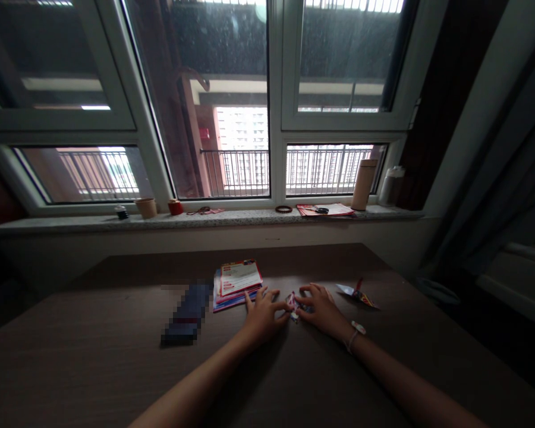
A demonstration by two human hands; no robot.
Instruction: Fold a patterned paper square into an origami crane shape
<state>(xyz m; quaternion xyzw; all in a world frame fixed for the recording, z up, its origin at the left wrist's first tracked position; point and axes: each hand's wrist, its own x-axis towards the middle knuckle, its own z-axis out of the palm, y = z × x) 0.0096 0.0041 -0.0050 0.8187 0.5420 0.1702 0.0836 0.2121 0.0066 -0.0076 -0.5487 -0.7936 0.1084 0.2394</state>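
Both my hands rest on a dark wooden table and meet over a small folded piece of coloured paper. My left hand pinches its left side with thumb and forefinger. My right hand presses on its right side with bent fingers; a bracelet sits on that wrist. A stack of printed leaflets lies just left of my left hand. A finished folded paper figure lies to the right of my right hand.
A blurred dark flat object lies left of the leaflets. The window sill behind the table holds a paper cup, a small red pot, papers, a tall tan flask and a jug.
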